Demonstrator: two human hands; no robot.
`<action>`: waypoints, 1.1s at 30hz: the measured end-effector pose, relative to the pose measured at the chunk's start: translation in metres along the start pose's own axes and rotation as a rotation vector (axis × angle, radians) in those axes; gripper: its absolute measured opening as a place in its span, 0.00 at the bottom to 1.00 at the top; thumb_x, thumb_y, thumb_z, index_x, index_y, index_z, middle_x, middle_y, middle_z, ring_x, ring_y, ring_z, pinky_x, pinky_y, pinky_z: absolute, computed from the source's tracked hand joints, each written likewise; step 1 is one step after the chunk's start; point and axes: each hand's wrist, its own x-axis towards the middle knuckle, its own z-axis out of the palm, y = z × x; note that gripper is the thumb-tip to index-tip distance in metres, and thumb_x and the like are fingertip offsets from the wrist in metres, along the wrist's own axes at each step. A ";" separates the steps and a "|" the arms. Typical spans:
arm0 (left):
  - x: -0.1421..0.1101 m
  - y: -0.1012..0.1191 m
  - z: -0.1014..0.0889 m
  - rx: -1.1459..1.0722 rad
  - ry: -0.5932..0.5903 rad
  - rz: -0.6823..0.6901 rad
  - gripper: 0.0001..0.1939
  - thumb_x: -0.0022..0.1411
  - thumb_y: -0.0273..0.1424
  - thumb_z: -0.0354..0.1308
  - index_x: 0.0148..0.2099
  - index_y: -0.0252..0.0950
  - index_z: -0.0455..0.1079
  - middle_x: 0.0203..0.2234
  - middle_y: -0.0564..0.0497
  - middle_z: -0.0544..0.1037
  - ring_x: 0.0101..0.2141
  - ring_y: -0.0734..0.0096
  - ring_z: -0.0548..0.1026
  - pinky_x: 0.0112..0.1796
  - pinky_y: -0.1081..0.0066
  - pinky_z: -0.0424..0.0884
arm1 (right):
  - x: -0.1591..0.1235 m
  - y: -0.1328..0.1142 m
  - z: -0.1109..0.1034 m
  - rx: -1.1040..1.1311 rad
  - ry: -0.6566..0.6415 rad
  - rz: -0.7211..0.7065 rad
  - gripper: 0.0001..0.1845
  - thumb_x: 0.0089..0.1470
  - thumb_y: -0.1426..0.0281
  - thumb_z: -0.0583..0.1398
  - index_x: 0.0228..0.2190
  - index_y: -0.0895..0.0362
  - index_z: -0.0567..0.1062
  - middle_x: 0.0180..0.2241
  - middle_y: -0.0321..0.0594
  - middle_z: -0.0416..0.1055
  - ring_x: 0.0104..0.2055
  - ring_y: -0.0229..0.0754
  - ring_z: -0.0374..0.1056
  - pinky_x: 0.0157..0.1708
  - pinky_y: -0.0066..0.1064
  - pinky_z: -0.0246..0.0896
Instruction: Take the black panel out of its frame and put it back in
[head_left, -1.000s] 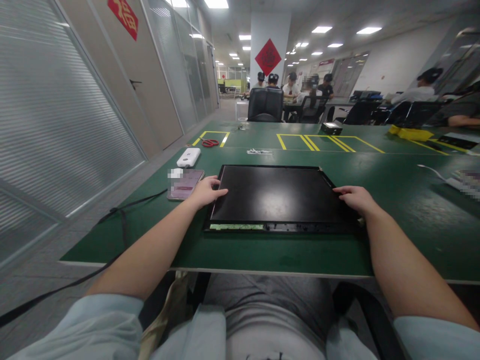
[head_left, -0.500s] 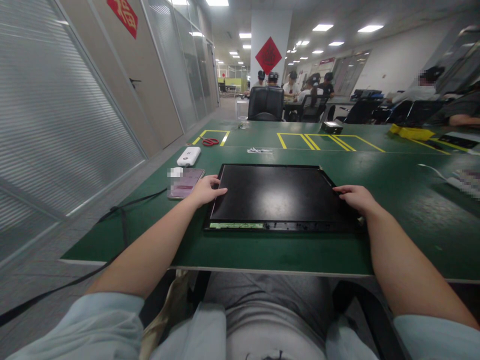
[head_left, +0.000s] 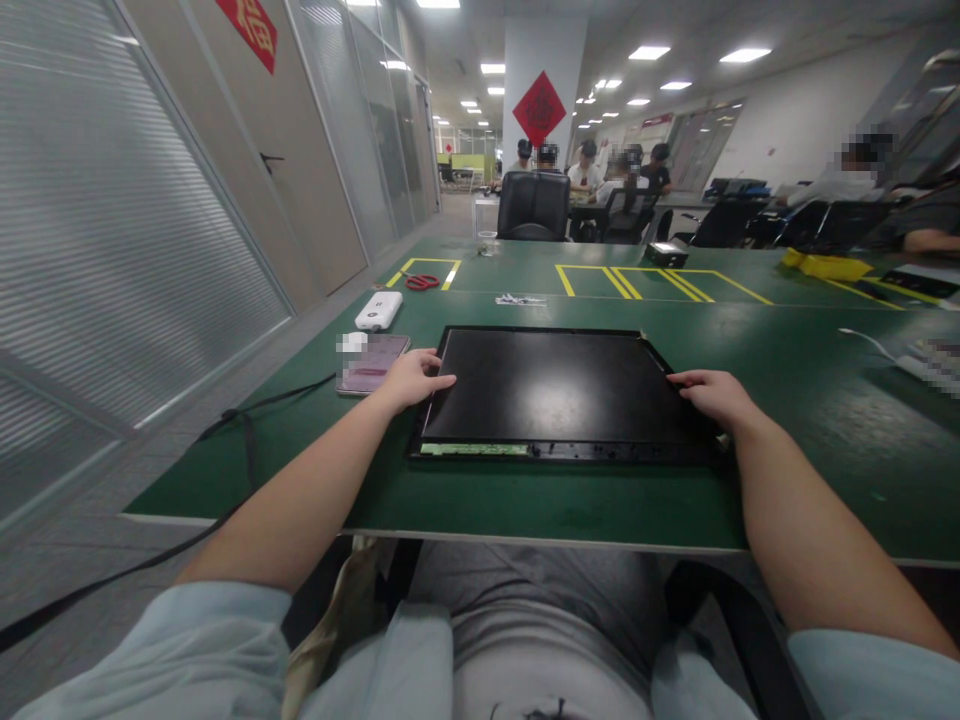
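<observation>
A black LCD screen panel (head_left: 547,385) lies flat in a black frame on the green table, screen side up. Along its near edge a green circuit strip (head_left: 474,450) shows at the left. My left hand (head_left: 414,380) grips the panel's left edge, thumb on the top face and fingers over the rim. On the opposite side my right hand (head_left: 716,395) holds the right edge with its fingertips; its lower fingers are partly hidden.
Left of the panel lie a phone (head_left: 373,365), a white power bank (head_left: 379,311) and red-handled scissors (head_left: 421,282). Small parts (head_left: 520,300) sit beyond it. A black box (head_left: 666,254) and a yellow item (head_left: 825,265) stand farther back. A black strap (head_left: 247,440) crosses the left side.
</observation>
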 end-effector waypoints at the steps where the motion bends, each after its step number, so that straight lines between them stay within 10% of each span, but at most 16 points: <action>1: 0.000 0.000 0.000 0.008 0.000 0.001 0.18 0.38 0.36 0.79 0.33 0.36 0.82 0.62 0.37 0.73 0.58 0.39 0.75 0.63 0.52 0.65 | 0.001 0.000 0.000 0.001 -0.004 0.004 0.23 0.46 0.81 0.60 0.43 0.56 0.85 0.37 0.43 0.81 0.38 0.45 0.75 0.44 0.35 0.70; 33: 0.011 -0.017 0.001 0.335 0.016 0.149 0.17 0.51 0.37 0.71 0.43 0.37 0.78 0.49 0.43 0.78 0.48 0.55 0.80 0.56 0.56 0.73 | 0.011 0.009 0.002 0.012 -0.001 -0.033 0.22 0.44 0.82 0.61 0.40 0.56 0.85 0.36 0.42 0.81 0.38 0.44 0.75 0.45 0.34 0.70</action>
